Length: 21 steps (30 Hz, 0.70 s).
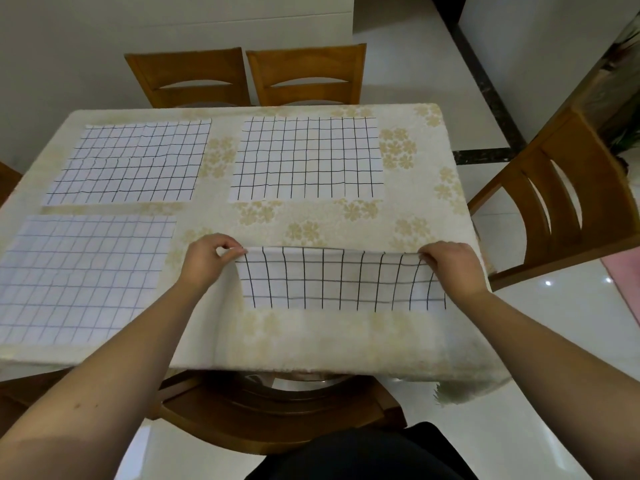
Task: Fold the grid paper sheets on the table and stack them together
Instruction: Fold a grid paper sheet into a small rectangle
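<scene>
Pinching the far corners of the near-right grid sheet (341, 280), the left hand (204, 261) and right hand (450, 268) each hold a corner between thumb and curled fingers, with the far edge lifted off the table (311, 334) and the near edge lying flat. This looks like the start of the first fold. To do it well, both corners should travel together toward the near edge, meeting it squarely so the printed lines match before the crease is pressed. The sheet is thin and limp, white with a bold black square grid, and it bows softly between the hands. Three more grid sheets lie flat and unfolded: one near left (79, 278), one far left (128, 162), one far right (308, 157). Beneath them is a cream tablecloth (304, 220) with pale gold flowers. Wooden chairs (306, 74) stand around.
</scene>
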Motion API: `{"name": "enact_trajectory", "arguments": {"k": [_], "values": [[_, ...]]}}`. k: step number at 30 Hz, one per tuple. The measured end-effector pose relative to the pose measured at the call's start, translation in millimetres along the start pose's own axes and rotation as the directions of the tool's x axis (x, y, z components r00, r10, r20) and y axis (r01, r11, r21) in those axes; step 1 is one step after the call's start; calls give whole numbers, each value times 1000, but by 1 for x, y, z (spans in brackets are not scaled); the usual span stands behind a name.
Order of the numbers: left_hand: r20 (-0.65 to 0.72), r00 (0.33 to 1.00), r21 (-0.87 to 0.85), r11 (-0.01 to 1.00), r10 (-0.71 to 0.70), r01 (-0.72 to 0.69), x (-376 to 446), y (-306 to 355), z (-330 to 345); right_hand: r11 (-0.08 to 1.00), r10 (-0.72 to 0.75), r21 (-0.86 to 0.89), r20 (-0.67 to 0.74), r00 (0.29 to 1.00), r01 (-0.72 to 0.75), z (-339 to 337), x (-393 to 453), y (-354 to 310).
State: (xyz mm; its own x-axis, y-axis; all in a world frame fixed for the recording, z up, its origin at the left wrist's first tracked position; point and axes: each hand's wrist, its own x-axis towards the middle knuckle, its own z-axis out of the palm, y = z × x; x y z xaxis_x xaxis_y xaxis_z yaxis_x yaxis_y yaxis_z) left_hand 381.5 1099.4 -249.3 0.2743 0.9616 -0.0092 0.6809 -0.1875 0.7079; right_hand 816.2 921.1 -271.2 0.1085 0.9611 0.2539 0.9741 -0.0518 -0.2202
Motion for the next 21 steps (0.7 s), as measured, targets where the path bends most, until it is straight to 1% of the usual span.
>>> {"name": "enact_trajectory", "arguments": {"k": [2,4,7,9,11,13,15,17,19,21], "values": [[-80,991,97,990,106,-98,13,11,-15,1000,-25,-12,-40,999,25,-18,19,-1],[-147,969,174,969,201,-174,26,23,-30,999,-42,-21,-90,995,41,-34,35,0],[-229,925,246,937,305,-248,40,40,-48,998,-67,-27,-181,981,63,-51,53,0],[-243,900,295,912,361,-286,44,45,-54,997,-74,-26,-244,967,69,-57,55,-2],[-232,884,334,887,406,-319,42,43,-54,997,-70,-28,-255,964,65,-55,49,-1],[-198,878,378,861,436,-342,36,36,-50,999,-47,-23,-201,978,43,-48,38,1],[-140,880,428,829,455,-361,25,23,-40,999,-35,5,-184,982,36,-34,21,1],[-69,893,439,817,445,-373,12,8,-27,999,-43,22,-169,985,48,-17,2,3],[9,911,451,811,412,-372,-4,-7,-11,999,-38,16,-119,992,40,2,-19,6],[73,920,498,785,384,-368,-19,-22,2,999,-17,34,-62,998,19,21,-41,13]]}}
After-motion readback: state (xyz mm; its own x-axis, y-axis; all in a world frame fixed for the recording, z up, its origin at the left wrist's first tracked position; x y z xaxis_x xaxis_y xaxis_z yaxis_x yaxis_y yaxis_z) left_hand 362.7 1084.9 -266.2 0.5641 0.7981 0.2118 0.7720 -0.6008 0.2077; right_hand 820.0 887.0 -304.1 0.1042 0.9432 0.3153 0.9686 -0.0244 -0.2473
